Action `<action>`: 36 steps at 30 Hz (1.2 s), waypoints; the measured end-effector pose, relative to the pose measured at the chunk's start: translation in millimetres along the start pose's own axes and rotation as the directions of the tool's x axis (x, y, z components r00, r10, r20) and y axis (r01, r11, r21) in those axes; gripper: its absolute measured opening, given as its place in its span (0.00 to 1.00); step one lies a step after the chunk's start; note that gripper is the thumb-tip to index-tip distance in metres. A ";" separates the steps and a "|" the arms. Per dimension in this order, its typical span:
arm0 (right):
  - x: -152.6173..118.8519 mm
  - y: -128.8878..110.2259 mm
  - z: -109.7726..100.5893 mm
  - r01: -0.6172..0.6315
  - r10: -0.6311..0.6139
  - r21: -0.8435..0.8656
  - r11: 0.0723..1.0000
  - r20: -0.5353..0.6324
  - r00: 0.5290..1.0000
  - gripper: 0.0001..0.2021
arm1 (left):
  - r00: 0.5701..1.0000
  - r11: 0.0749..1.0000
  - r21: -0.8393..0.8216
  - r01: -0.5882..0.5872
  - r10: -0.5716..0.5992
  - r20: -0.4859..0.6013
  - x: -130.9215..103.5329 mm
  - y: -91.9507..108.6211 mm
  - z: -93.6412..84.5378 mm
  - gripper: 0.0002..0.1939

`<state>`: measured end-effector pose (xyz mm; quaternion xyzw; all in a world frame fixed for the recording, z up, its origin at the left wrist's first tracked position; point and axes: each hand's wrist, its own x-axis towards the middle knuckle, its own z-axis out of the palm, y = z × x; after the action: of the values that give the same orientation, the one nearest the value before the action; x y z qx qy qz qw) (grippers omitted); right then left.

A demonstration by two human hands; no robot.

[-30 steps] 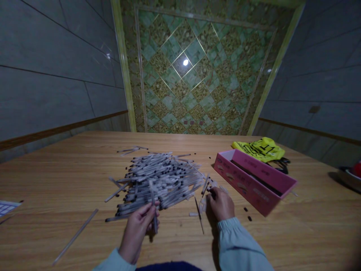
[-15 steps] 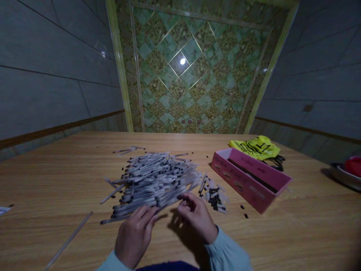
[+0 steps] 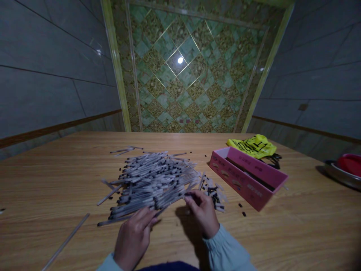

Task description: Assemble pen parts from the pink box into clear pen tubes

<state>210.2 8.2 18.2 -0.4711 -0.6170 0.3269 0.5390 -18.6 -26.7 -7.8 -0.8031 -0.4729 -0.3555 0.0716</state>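
A big heap of thin clear tubes with dark ends (image 3: 158, 177) lies in the middle of the wooden table. At the heap's near edge my left hand (image 3: 135, 233) is closed, thumb and index finger pinching one thin tube (image 3: 163, 210) that slants up to the right. My right hand (image 3: 202, 210) is at the heap's right corner with its fingers drawn together; a small dark thing shows at the fingertips, too small to name. Just beyond it is a small pile of black and clear caps (image 3: 216, 197).
An open pink box (image 3: 245, 178) stands at the right, with a yellow bag (image 3: 255, 146) behind it. Two dark bits lie before the box. A metal bowl with something red (image 3: 349, 165) is at the far right. One loose tube (image 3: 66, 241) lies at the left.
My right hand has moved a little to the right, away from my left hand, and its fingers have drawn closer together. The left hand still pinches a tube. The view has shifted slightly.
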 end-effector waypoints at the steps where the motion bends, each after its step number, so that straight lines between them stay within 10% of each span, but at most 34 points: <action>1: 4.4 2.3 -8.2 0.029 -0.035 -0.083 0.996 -0.067 0.997 0.09 | 0.999 0.999 -0.032 0.026 -0.027 -0.039 -0.2 -0.7 0.9 0.12; 7: 21.4 25.9 -57.6 -0.067 -0.095 -0.652 0.755 -0.209 0.973 0.11 | 0.920 0.856 -0.372 0.359 -0.391 -0.013 3.1 8.1 4.6 0.09; 12: 22.4 42.5 -71.4 -0.196 -0.002 -0.827 0.527 -0.231 0.973 0.09 | 0.743 0.423 -0.670 0.610 -0.598 0.299 10.3 15.8 4.0 0.14; 19: 25.2 42.7 -68.1 -0.106 -0.109 -0.762 0.639 -0.226 0.968 0.12 | 0.569 -0.051 -0.762 0.646 -0.633 0.525 11.0 16.3 4.7 0.21; 24: 7.5 12.9 -16.0 0.020 -0.003 -0.233 0.972 0.073 0.997 0.10 | 0.552 -0.080 -0.756 0.649 -0.634 0.541 12.1 19.7 5.8 0.20; 28: -21.1 -7.6 26.2 -0.064 0.074 -0.040 0.997 0.339 0.938 0.06 | 0.552 -0.082 -0.750 0.657 -0.625 0.552 14.4 22.1 4.6 0.20; 36: -38.5 -7.1 40.5 -0.134 0.150 -0.068 0.989 0.375 0.915 0.05 | 0.584 -0.057 -0.763 0.644 -0.607 0.539 17.8 27.3 2.9 0.17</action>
<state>168.2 -25.9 2.7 -0.4533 -0.6802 0.4375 0.3748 10.4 -27.5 7.5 -0.3821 -0.4903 -0.5314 -0.5755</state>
